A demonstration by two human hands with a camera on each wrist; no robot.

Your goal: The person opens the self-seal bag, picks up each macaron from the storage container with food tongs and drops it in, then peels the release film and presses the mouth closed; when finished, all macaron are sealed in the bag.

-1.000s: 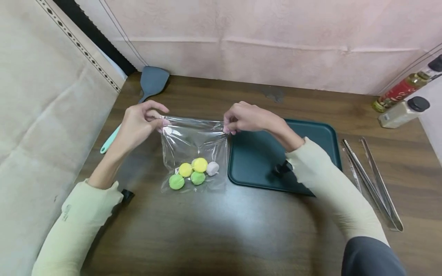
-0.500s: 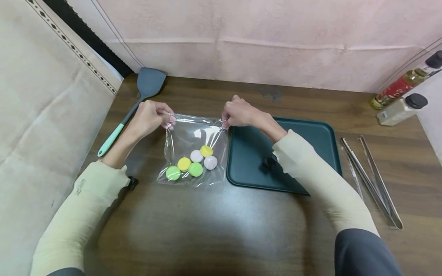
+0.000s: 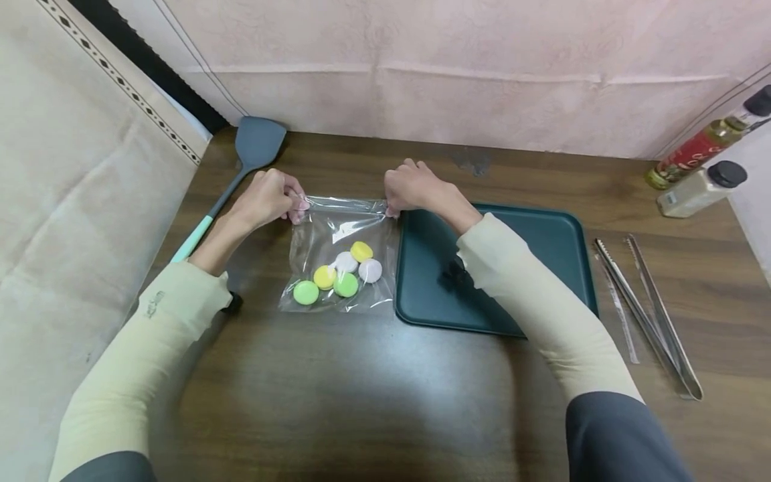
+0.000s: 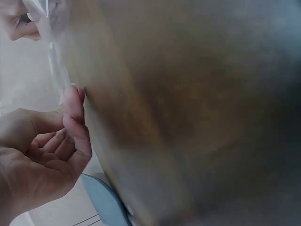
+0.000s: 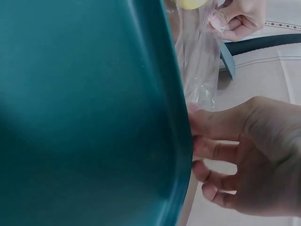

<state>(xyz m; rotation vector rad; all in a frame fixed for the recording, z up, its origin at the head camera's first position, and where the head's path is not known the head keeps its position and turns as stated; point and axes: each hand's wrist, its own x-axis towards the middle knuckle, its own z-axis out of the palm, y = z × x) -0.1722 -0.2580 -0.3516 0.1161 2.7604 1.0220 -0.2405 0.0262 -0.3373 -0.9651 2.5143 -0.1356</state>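
Note:
A clear plastic zip bag (image 3: 319, 237) lies in the middle of the head view with several round discs inside, coloured yellow (image 3: 361, 252), green (image 3: 306, 292) and white (image 3: 370, 270). My left hand (image 3: 272, 199) pinches the bag's top left corner between thumb and fingertips, as the left wrist view also shows. At the top right corner, my right hand (image 3: 415, 189) pinches the bag's edge, close by the tray's left rim. In the right wrist view the tray partly hides the fingertips of that hand (image 5: 244, 150).
A dark green tray (image 3: 500, 294) sits right of the bag, under the right forearm. Metal tongs (image 3: 656, 321) and a thin clear strip (image 3: 623, 321) lie beyond it. A spatula (image 3: 259, 144) is at the back left. Two bottles, oil (image 3: 693, 152) and a seasoning jar (image 3: 701, 191), stand back right.
The bag has settled flatter and its discs have spread apart, with a second white one now showing. Both hands keep their hold on the top corners; the right forearm has shifted left.

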